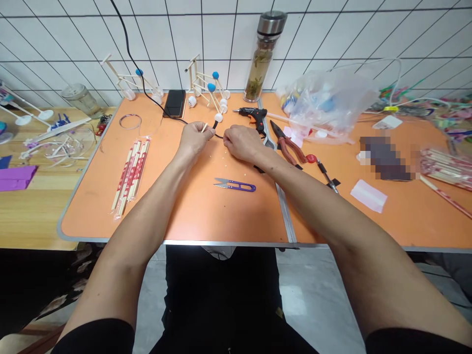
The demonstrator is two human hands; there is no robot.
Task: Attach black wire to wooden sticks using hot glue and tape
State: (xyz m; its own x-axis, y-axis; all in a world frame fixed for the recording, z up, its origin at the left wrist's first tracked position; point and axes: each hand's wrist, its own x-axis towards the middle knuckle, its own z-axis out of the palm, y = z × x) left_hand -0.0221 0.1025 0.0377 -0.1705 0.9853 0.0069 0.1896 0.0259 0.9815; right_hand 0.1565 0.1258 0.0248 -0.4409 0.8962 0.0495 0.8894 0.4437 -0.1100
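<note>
Left hand (194, 140) clamped on stick (204, 128); right hand (239, 141) curled, hold undeterminable. Step judged: stick preparation. Next move likely calls for steadiness; snips (230, 185) at hands' six o'clock.

Between the purple snips (230, 186) and the metal edge (236, 243) I saw tabletop (224, 221) a hand could cross; beyond the snips the left hand (193, 141) and right hand (240, 142) blocked the way, 2 forearms (157, 201) flanking the snips.

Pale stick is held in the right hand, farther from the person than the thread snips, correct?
Wrong hand: the head view shows the pale stick in the left hand, not the right hand. It is indeed farther from the person than the thread snips.
</note>
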